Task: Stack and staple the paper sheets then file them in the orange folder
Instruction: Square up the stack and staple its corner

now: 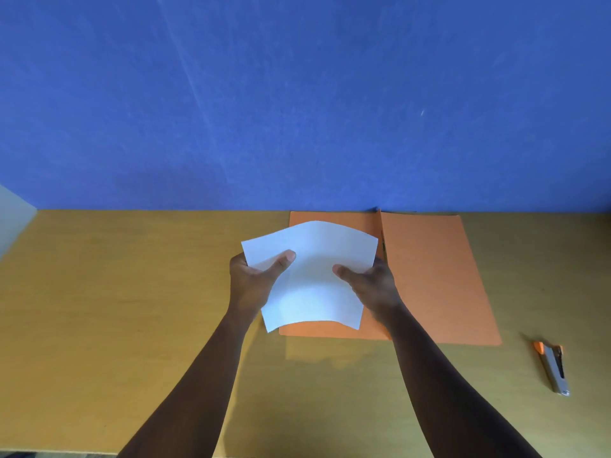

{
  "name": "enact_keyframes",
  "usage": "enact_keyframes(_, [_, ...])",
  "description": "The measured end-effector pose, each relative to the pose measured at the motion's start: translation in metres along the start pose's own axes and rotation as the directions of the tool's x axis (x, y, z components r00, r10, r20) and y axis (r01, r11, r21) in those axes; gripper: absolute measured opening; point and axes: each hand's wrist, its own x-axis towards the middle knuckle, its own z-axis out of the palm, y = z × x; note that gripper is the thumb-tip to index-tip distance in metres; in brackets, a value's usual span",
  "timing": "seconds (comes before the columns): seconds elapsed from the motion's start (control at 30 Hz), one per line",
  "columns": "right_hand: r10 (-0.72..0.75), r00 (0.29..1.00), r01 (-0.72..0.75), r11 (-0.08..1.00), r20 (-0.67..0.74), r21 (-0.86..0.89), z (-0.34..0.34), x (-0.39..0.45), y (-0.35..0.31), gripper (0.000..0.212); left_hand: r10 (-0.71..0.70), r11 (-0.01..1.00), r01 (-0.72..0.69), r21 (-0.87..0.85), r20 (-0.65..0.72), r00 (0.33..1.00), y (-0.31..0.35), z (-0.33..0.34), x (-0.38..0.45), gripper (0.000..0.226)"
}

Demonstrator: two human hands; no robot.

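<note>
I have the paper sheets (310, 276) in both hands, lifted off the table (115, 292) and bowed so the middle arches up. My left hand (253, 282) grips the left edge, thumb laid over the top face and the fingers hidden beneath. My right hand (370, 282) grips the right edge the same way, thumb on top pointing inward. Both grips are closed tight on the paper. The sheets hang over the left half of the orange folder (429, 279), which lies open and flat on the table against the blue wall (297, 94). Whether the sheets touch the folder I cannot tell. The stapler (553, 368) lies on the table well off to my right, apart from the folder
</note>
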Motion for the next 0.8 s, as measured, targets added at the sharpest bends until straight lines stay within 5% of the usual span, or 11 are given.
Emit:
enact_keyframes(0.33, [0.086,0.996,-0.085,0.996,0.009,-0.036,-0.006,-0.004,0.027,0.015,-0.131,0.986,0.129,0.108,0.012,0.991,-0.039,-0.001,-0.015,0.022])
enact_keyframes(0.57, [0.099,0.995,-0.094,0.978,-0.020,0.188,-0.020,-0.007,0.037,0.024,-0.100,0.933,0.061,0.355,0.094,0.991,-0.024,0.013,0.005,0.025])
enact_keyframes(0.8, [0.201,0.936,-0.137,0.964,-0.289,0.229,-0.056,-0.013,0.067,0.014,-0.256,0.749,0.040,0.662,0.233,0.938,-0.023,0.038,0.021,0.036])
